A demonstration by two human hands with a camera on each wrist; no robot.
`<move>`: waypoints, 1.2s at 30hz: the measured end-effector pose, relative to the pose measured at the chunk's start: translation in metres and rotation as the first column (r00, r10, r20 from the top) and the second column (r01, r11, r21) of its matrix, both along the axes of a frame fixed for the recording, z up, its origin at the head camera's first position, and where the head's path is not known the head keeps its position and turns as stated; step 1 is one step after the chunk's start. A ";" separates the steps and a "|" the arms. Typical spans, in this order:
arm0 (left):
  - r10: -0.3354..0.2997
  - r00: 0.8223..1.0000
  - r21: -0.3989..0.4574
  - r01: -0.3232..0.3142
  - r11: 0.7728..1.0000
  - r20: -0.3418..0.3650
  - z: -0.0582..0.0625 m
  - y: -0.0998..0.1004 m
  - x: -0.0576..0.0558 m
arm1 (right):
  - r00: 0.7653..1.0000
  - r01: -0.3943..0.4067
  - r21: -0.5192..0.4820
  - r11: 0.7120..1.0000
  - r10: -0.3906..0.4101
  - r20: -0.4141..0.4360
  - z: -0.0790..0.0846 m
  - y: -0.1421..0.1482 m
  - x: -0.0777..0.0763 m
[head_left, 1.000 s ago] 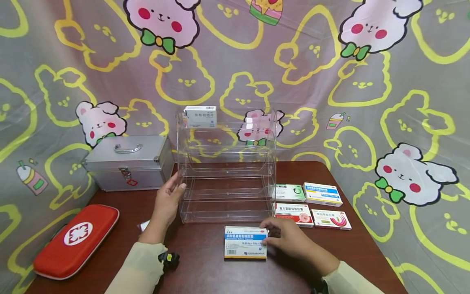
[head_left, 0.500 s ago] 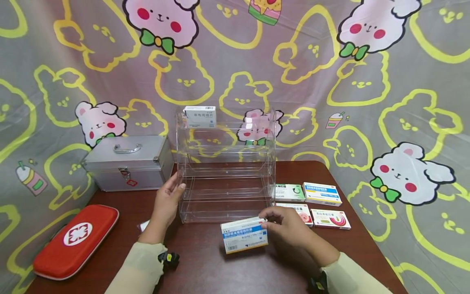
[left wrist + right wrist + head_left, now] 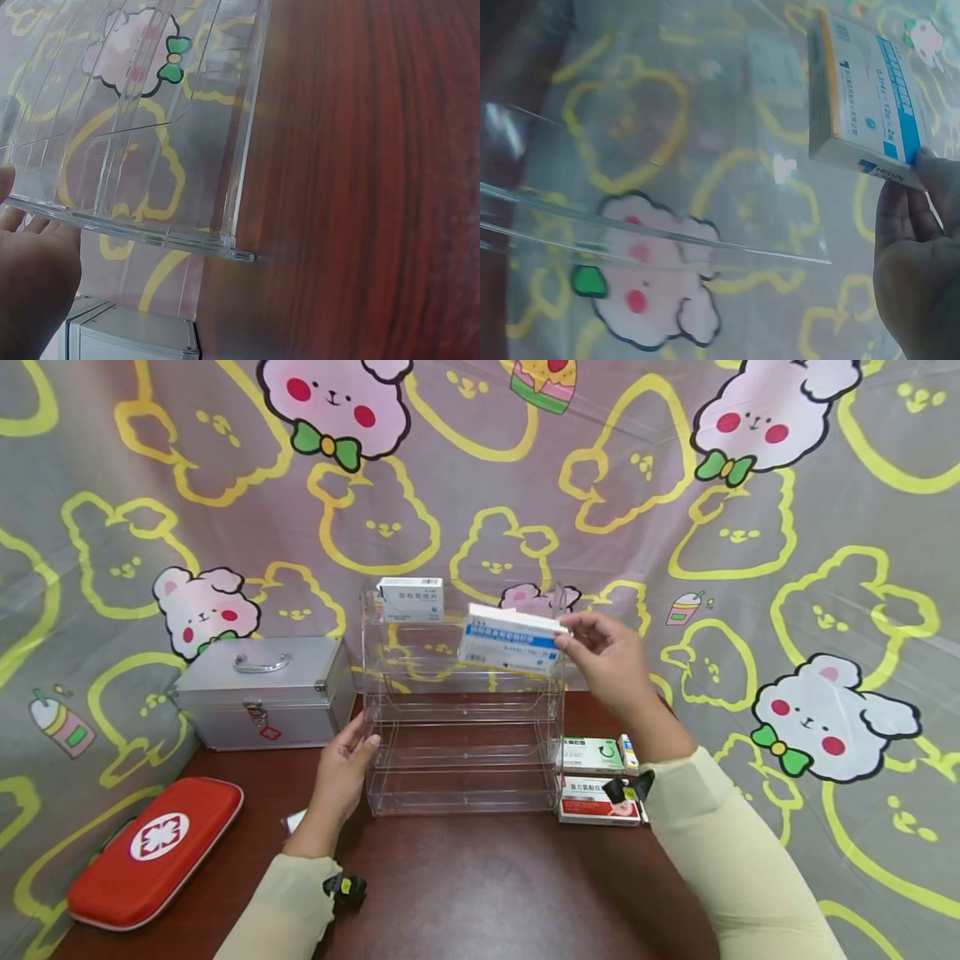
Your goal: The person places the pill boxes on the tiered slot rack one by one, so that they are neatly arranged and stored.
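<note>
My right hand [image 3: 611, 664] pinches a white and blue medicine box [image 3: 510, 643] by its right end, thumb in front and fingers behind. The box is raised before the upper tiers of a clear acrylic display rack [image 3: 465, 760], slightly tilted. In the right wrist view the box [image 3: 866, 90] shows its printed front and one end. My left hand [image 3: 348, 768] grips the rack's left side panel. The left wrist view has that panel between the thumb and fingers [image 3: 45, 225]. A smaller white medicine box [image 3: 411, 602] stands at the left of the rack's top tier.
Right of the rack lie a green and white box [image 3: 592, 755] and a red and white box [image 3: 598, 802], with others partly behind my right arm. A silver case [image 3: 262, 693] stands back left, a red zip pouch [image 3: 157, 852] front left. A patterned cloth hangs behind the table.
My right hand has lifted the white and blue box from the table in front of the rack up to the height of its upper tiers. My left hand has stayed on the rack.
</note>
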State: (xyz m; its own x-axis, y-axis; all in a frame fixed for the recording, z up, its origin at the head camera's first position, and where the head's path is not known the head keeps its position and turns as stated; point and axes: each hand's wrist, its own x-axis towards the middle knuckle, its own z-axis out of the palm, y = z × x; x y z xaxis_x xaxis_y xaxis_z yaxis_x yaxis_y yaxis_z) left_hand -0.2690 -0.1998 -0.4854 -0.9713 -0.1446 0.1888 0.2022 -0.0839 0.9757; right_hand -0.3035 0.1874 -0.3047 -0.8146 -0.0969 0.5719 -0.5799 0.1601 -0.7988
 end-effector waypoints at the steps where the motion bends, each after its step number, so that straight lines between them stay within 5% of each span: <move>1: 0.000 1.000 0.001 0.000 1.000 -0.002 0.000 0.000 0.000 | 1.000 0.007 -0.021 1.000 -0.007 -0.001 0.010 -0.002 -0.007; 6: 0.001 1.000 0.001 -0.001 1.000 -0.008 -0.001 0.000 -0.001 | 0.997 0.070 -0.014 0.997 -0.071 -0.016 0.046 -0.011 -0.042; 12: 0.008 1.000 -0.016 -0.008 1.000 0.003 -0.001 0.001 0.000 | 0.994 0.112 0.040 0.993 -0.113 0.011 0.060 -0.021 -0.071; 24: 0.008 1.000 -0.037 -0.009 0.999 -0.022 -0.002 0.002 -0.002 | 0.987 0.159 0.031 0.987 -0.159 0.020 0.048 -0.020 -0.094; 36: 0.004 0.999 -0.008 -0.005 1.000 -0.033 -0.004 -0.001 -0.003 | 0.967 0.248 0.138 0.959 -0.254 0.033 0.035 -0.014 -0.102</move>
State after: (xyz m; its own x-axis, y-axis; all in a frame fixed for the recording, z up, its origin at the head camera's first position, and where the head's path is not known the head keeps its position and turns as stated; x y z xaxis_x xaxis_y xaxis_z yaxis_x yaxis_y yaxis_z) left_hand -0.2720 -0.2004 -0.4899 -0.9638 -0.1473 0.2222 0.2349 -0.0753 0.9691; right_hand -0.4053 0.1729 -0.2693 -0.8496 0.0425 0.5257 -0.4675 0.4010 -0.7878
